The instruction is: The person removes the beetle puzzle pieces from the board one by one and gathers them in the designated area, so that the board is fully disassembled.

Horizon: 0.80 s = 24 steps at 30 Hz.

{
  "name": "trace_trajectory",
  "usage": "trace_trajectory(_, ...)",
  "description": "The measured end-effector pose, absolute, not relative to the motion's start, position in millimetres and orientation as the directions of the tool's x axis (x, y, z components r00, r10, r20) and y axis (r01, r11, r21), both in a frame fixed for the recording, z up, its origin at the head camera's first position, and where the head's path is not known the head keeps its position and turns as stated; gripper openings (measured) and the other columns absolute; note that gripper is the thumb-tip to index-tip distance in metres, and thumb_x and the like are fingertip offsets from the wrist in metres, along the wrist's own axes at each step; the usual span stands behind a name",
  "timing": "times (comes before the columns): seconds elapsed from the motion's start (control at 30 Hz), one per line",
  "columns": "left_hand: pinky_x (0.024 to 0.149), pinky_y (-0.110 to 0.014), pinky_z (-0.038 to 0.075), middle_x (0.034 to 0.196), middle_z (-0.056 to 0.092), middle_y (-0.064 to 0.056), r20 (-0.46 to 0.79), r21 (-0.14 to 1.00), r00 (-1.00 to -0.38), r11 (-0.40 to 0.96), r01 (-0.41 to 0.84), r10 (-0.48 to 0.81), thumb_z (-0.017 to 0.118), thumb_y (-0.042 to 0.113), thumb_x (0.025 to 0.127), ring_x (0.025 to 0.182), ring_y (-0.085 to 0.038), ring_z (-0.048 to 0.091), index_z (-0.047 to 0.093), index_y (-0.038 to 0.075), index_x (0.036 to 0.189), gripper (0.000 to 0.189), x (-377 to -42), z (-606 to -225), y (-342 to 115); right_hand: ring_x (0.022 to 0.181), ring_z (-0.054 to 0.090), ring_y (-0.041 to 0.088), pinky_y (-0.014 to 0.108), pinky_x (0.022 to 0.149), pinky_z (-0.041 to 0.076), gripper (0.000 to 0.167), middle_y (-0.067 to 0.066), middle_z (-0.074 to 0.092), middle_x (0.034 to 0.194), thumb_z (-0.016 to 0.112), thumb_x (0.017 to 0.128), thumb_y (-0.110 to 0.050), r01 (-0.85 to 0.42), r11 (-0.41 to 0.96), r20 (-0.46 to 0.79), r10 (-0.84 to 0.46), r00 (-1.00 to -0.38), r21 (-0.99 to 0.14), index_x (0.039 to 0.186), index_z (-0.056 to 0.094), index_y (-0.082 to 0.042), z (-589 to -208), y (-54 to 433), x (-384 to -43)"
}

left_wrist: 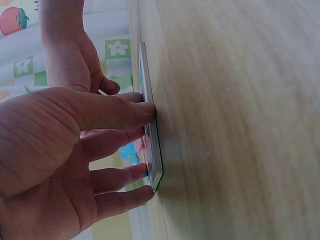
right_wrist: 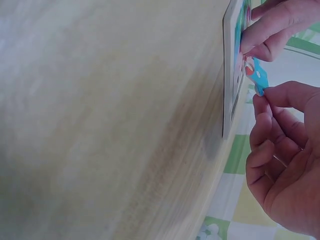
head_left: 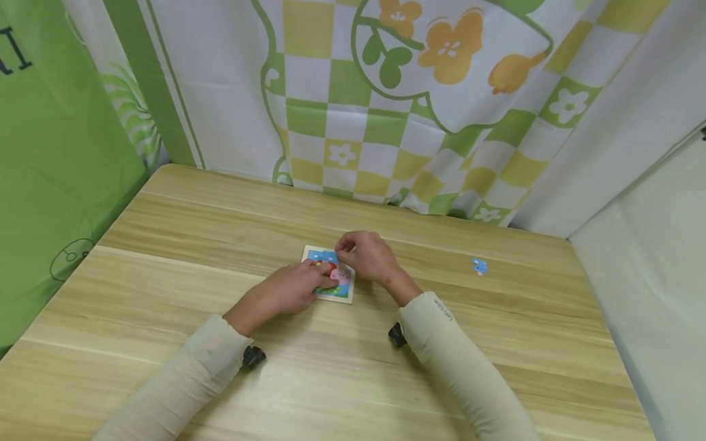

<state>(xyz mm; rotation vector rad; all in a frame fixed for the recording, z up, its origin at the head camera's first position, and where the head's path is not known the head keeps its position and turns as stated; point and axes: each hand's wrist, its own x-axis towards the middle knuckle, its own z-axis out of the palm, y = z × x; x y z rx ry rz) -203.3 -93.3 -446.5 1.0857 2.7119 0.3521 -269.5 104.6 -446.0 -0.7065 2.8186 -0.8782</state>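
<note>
A small jigsaw puzzle (head_left: 343,292) in a pale frame lies on the table, its picture showing a pink face on blue and green. Across its left part my left hand (head_left: 289,287) rests with fingers spread, the fingertips pressing on the pieces and covering some of the picture. My right hand (head_left: 370,257) is at the upper right corner of the frame. Between thumb and index finger it pinches a blue puzzle piece (right_wrist: 259,77), tilted up off the board close to the left fingers.
Off to the right on the wooden table (head_left: 470,393) lies one loose blue puzzle piece (head_left: 479,266). A patterned curtain (head_left: 371,133) hangs along the back edge. Green fabric (head_left: 38,157) stands at the left and a white sheet (head_left: 682,257) at the right.
</note>
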Motion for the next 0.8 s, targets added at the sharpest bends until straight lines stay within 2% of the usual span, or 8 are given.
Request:
trace_trajectory(0.23,0.099,-0.056,0.050,0.158,0.043,-0.011,-0.136,0.323,-0.737,0.732,0.599,0.663,0.065,0.001,0.098,0.135,-0.041,0.048,0.065,0.015,0.142,0.046,-204,-446,-93,0.085,0.064,0.015,0.036,0.078,0.050,0.007,-0.003,0.073,0.091,0.070,0.095,-0.016,-0.373,0.747,0.023,-0.433,-0.901,-0.550,0.095,0.077,-0.015,-443,112,-270)
trace_trajectory(0.6,0.105,-0.055,0.046,0.153,0.050,-0.011,-0.131,0.323,-0.733,0.728,0.605,0.667,0.066,0.000,0.098,0.137,-0.041,0.046,0.065,0.013,0.141,0.045,-202,-444,-92,0.088,0.064,0.018,0.040,0.082,0.050,0.008,-0.001,0.072,0.093,0.070,0.096,-0.016,-0.322,0.763,-0.003,-0.391,-0.921,-0.560,0.095,0.077,-0.014,-436,136,-267)
trace_trajectory(0.8,0.106,-0.053,0.046,0.150,0.052,-0.011,-0.127,0.321,-0.730,0.724,0.611,0.672,0.066,0.000,0.098,0.136,-0.040,0.047,0.065,0.013,0.141,0.046,-202,-445,-92,0.086,0.063,0.019,0.038,0.079,0.051,0.008,0.000,0.070,0.091,0.069,0.097,-0.015,-0.321,0.771,-0.011,-0.391,-0.920,-0.550,0.094,0.076,-0.013,-432,153,-264)
